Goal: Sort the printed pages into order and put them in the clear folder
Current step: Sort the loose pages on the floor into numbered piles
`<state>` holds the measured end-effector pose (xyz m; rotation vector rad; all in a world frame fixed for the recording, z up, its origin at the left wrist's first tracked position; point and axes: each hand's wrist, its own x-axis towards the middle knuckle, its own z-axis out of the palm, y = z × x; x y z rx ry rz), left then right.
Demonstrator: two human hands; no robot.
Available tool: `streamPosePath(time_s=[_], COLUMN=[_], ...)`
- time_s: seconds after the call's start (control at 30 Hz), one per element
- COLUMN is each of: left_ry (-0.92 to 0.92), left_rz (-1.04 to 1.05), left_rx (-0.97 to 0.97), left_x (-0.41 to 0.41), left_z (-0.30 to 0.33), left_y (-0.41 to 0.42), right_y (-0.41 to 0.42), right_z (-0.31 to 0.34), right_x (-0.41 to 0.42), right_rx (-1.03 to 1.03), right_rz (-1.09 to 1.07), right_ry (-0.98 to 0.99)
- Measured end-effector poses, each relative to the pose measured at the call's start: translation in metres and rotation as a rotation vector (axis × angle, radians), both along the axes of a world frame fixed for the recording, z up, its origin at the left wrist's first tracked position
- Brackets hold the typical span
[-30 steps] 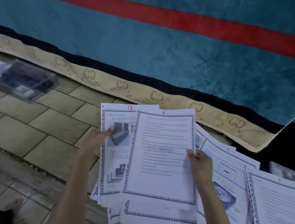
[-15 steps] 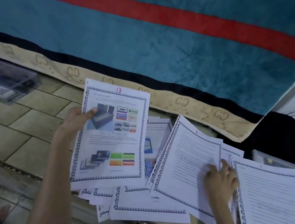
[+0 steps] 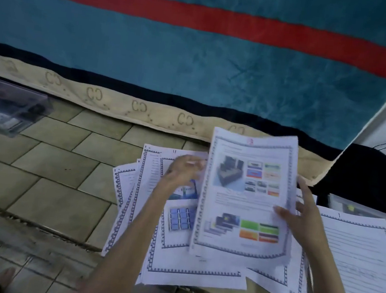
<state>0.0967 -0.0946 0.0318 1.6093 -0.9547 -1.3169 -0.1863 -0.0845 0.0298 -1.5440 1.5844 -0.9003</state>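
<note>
White printed paper with a blue patterned border is standing lifted between the two hands: a picture page (image 3: 245, 196) showing a dark bed and small coloured panels, with a pink number at its top too blurred to read. The right hand (image 3: 301, 218) is holding this page at its right edge, thumb lying across the printed face and the other fingers spreading up behind the edge. The left hand (image 3: 183, 172) is sitting just beside the page's left edge, motion-blurred, fingers loosely bent; I cannot tell whether it is gripping the sheet or only touching it.

Below both hands, a fanned pile of bordered white pages (image 3: 172, 250) is lying on the beige tiled floor (image 3: 58, 177), spreading out under the left forearm. To the right of the right hand, a text-only page marked 1 (image 3: 360, 256) is lying flat, apart from the lifted sheet. Far out to the left of the left hand, the clear plastic folder (image 3: 6, 107) is resting on the tiles, with something dark showing through it. Beyond the hands, a teal blanket with a red stripe and a tan patterned hem (image 3: 199, 60) is hanging down to the floor.
</note>
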Motion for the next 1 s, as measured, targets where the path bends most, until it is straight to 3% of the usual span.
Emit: streamPosePath(time_s=[0.1,0.23,0.33,0.47,0.57,0.73,0.83,0.9,1.0], left_ry=[-0.304,-0.643,-0.639,-0.454,-0.378,-0.338,-0.207,-0.149,-0.126], left_rz=[0.052,0.206,0.230,0.286,0.299,0.448,0.551,0.553,0.504], left_rx=[0.025,0.118,0.204,0.229,0.171,0.016,-0.055,-0.078,-0.129], left_x=[0.016,0.035,0.033,0.024,0.026,0.063,0.095,0.114,0.126], left_z=[-0.036,-0.055,-0.052,-0.050,-0.042,-0.011,0.008,0.021,0.034], left_y=[0.017,0.038,0.037,0.029,0.027,0.042,0.054,0.062,0.066], right_y=[-0.004,-0.009,-0.012,-0.001,0.012,0.016,0.006,-0.003,-0.011], right_z=[-0.030,-0.057,-0.055,-0.059,-0.084,-0.087,-0.070,-0.056,-0.028], right_x=[-0.024,-0.032,-0.012,0.047,0.073,0.077,0.085,0.101,0.136], right_rx=[0.071,0.165,0.098,-0.073,-0.010,0.029,0.070,0.050,0.200], right_rz=[-0.094,0.026,0.039,0.309,0.458,0.443,0.414,0.388,0.340], right_ry=[0.241,0.630,0.992,0.775,0.756,0.805,0.762,0.539,-0.071])
